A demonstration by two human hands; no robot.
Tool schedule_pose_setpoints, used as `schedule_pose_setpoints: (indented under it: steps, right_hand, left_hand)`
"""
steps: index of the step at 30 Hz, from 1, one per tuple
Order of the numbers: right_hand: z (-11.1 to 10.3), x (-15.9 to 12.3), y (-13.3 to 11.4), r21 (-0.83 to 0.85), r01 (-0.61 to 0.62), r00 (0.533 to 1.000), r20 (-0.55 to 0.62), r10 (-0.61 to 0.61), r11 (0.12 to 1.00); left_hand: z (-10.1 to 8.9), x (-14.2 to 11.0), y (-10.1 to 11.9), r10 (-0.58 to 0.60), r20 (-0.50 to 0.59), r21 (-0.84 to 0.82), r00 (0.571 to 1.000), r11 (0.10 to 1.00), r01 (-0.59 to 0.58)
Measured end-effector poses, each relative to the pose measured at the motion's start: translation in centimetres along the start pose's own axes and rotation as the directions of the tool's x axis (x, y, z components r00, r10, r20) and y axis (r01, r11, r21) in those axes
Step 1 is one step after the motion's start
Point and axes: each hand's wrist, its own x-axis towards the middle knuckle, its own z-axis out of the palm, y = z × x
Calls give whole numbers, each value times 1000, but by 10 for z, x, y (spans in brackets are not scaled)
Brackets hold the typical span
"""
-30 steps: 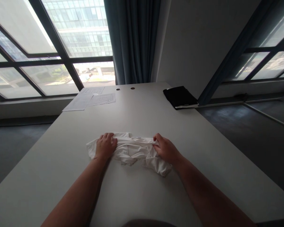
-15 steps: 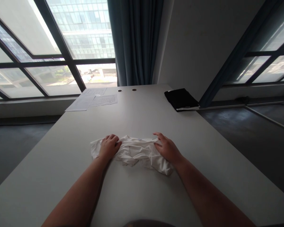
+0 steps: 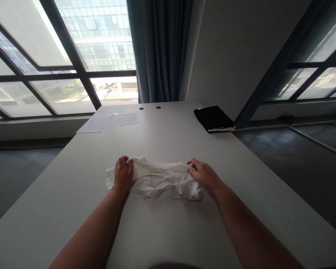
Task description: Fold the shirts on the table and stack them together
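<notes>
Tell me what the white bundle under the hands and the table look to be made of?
The white bundle looks like thin soft cloth, perhaps cotton: it creases and bunches under both hands. The table has a smooth, matt, pale grey top, likely laminate, with no visible grain.

Pretty plain office corner. Long pale grey counter (image 3: 168,228) runs away toward a blue curtain (image 3: 159,48) hanging where two big windows (image 3: 72,56) meet a white wall (image 3: 240,48). Dark frames, lots of daylight, glass tower outside. Far beyond the left hand (image 3: 123,175) there's some papers (image 3: 109,118) near the counter's edge; far past the right hand (image 3: 205,175), a black folder (image 3: 214,118). Two cable holes (image 3: 149,108) at the far end. Dark grey floor (image 3: 291,157) both sides.
</notes>
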Motion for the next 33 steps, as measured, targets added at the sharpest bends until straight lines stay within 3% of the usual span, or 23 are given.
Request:
schedule_pose_setpoints:
  steps: [2, 4, 7, 9, 11, 14, 20, 23, 25, 27, 29, 33]
  right_hand:
    - [5, -1, -6, -57, 95, 981, -164, -103, 994]
    - [9, -6, -17, -140, 224, 946, -206, -249, 965]
    - [14, -16, -36, -178, 383, 922, 21, -386, 906]
    - [16, -21, -44, -141, 419, 898, 211, -386, 897]
    - [17, -24, -45, -106, 408, 881, 306, -361, 907]
    - [14, -25, -39, -56, 380, 882, 322, -344, 923]
    - [-2, -24, -28, 36, 340, 883, 333, -332, 940]
    - [-9, -16, -16, 0, 318, 927, 211, -311, 948]
    - [-13, -7, -2, -37, 275, 961, 33, -274, 961]
    - [-16, 2, 16, -53, 167, 968, -182, -174, 985]
    - [-19, 9, 33, -12, 21, 930, -366, -24, 1000]
    - [-21, 16, 63, 178, -207, 778, -566, 273, 962]
  left_hand:
    - [0, 0, 0, 35, -25, -4, 999, 999, -35]
    - [-1, 1, 0, 56, -30, -1, 998, 998, -56]
    - [-1, 1, -1, 57, 2, 3, 998, 998, -57]
    - [2, 0, -3, 55, 84, 13, 995, 998, -56]
    - [5, 0, -5, 49, 204, 33, 978, 998, -57]
    - [7, 0, -5, 35, 332, 66, 943, 996, -60]
    - [-4, 0, 8, 90, 289, 67, 953, 991, -114]
    - [-8, -1, 15, 91, 326, 99, 941, 987, -130]
    - [-8, -1, 16, 96, 361, 94, 928, 986, -138]
    - [-6, -1, 15, 99, 377, 88, 921, 986, -142]
    - [-5, -1, 13, 93, 385, 92, 918, 986, -139]
    - [-2, -2, 11, 48, 438, 130, 898, 985, -116]
